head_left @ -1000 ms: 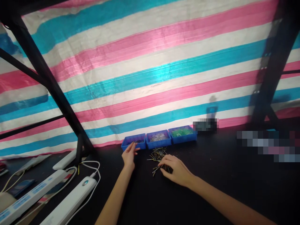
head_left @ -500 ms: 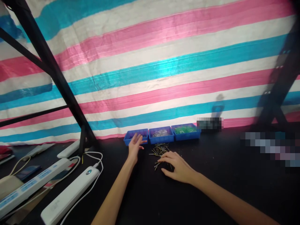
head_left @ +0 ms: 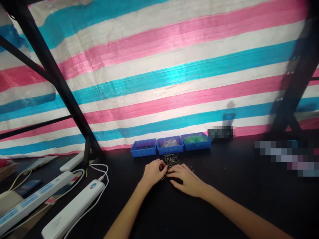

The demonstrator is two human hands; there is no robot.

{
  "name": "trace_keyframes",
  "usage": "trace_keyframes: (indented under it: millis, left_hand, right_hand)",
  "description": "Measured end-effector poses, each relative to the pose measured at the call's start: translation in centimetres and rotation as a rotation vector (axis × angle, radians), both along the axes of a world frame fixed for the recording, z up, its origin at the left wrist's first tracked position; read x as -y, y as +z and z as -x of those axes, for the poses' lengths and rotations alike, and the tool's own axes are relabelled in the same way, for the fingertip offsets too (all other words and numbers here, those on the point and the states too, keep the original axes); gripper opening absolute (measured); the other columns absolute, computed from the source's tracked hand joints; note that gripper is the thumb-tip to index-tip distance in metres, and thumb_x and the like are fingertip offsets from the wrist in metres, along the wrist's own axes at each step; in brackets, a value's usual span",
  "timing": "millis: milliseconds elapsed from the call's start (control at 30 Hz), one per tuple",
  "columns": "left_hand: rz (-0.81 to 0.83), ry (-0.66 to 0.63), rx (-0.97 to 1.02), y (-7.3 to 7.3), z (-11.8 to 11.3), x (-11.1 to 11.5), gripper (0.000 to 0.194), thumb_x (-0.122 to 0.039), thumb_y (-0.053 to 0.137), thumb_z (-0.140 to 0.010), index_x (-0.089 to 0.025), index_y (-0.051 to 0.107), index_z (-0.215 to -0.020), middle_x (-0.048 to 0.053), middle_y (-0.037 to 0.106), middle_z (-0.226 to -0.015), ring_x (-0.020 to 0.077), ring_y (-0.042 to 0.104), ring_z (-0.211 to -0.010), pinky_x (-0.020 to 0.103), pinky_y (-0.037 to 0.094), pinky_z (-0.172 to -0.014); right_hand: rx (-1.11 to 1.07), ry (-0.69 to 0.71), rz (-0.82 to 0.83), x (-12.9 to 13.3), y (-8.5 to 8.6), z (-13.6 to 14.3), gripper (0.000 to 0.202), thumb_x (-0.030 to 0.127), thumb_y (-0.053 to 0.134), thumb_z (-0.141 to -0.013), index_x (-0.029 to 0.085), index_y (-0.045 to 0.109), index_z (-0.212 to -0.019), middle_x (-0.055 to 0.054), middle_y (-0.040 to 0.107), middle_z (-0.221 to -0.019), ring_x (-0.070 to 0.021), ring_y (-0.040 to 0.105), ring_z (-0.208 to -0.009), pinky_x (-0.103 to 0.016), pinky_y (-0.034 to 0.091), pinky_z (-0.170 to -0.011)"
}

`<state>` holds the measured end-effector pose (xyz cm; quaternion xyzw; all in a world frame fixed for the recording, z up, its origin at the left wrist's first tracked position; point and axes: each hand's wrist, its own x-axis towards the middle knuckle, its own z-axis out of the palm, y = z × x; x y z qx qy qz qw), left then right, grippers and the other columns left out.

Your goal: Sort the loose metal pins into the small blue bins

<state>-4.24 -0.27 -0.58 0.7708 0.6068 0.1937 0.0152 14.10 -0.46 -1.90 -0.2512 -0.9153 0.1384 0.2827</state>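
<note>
A loose pile of thin metal pieces, like screws or pins, [head_left: 171,159] lies on the black table [head_left: 159,212]. My left hand [head_left: 155,171] is at the pile's near left side, its fingers curled together; anything between the fingertips is too small to make out. Beside it, my right hand [head_left: 185,179] rests over the near right part of the pile, fingers bent and thumb apart. Behind the pile stand a blue bin with dark small parts [head_left: 144,152], one with clear or silvery pieces [head_left: 170,149] and one with green pieces [head_left: 196,145].
On the left are a white power strip [head_left: 37,196], a long white device [head_left: 73,207] and white cables [head_left: 107,176]. A black metal frame [head_left: 67,96] slants up before a striped sheet [head_left: 159,99]. Blurred items sit at the right.
My left hand has moved from over the left blue bin down and right to the pile, and its fingers have closed. My right hand has barely moved.
</note>
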Motion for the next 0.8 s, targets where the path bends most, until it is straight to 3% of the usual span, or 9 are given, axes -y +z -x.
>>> trace_keyframes:
  millis: [300,467,667,800]
  left_hand:
    - [0.087,-0.121,0.134,0.4,-0.5,0.4,0.022,-0.035,0.047,-0.076,-0.023,0.061,-0.088,-0.002,0.058,-0.075,0.0114,0.05,-0.064,0.021,0.03,-0.052]
    - [0.148,-0.199,0.151,0.9,-0.1,0.6,0.036,-0.038,0.056,-0.068,-0.025,0.055,-0.102,-0.001,0.058,-0.084,0.0122,0.05,-0.066,0.021,0.035,-0.055]
    - [0.057,-0.148,0.012,0.6,0.9,0.3,0.018,-0.035,0.056,-0.069,-0.021,0.059,-0.08,0.0,0.054,-0.078,0.0142,0.05,-0.074,0.022,0.036,-0.061]
    - [0.063,-0.099,-0.042,0.5,1.2,-0.1,0.016,-0.035,0.052,-0.073,-0.021,0.059,-0.074,0.0,0.054,-0.076,0.0136,0.05,-0.072,0.021,0.034,-0.058]
  right_hand:
    - [-0.044,-0.131,-0.029,-0.7,-0.8,0.1,0.021,0.016,0.046,-0.081,0.023,0.063,-0.092,-0.002,0.063,-0.096,-0.0153,0.051,-0.093,-0.031,0.032,-0.082]
    - [-0.052,-0.229,-0.026,-1.2,-1.0,0.0,0.019,0.015,0.049,-0.078,0.023,0.065,-0.086,-0.002,0.064,-0.092,-0.0159,0.053,-0.088,-0.031,0.034,-0.077]
    - [-0.076,-0.265,0.008,-1.3,-1.0,-0.2,0.02,0.013,0.05,-0.076,0.024,0.065,-0.084,-0.001,0.064,-0.088,-0.016,0.053,-0.084,-0.03,0.033,-0.074]
    - [-0.083,-0.281,0.021,-1.3,-1.0,-0.2,0.019,0.014,0.049,-0.077,0.024,0.064,-0.084,-0.001,0.064,-0.086,-0.0162,0.052,-0.083,-0.03,0.033,-0.073]
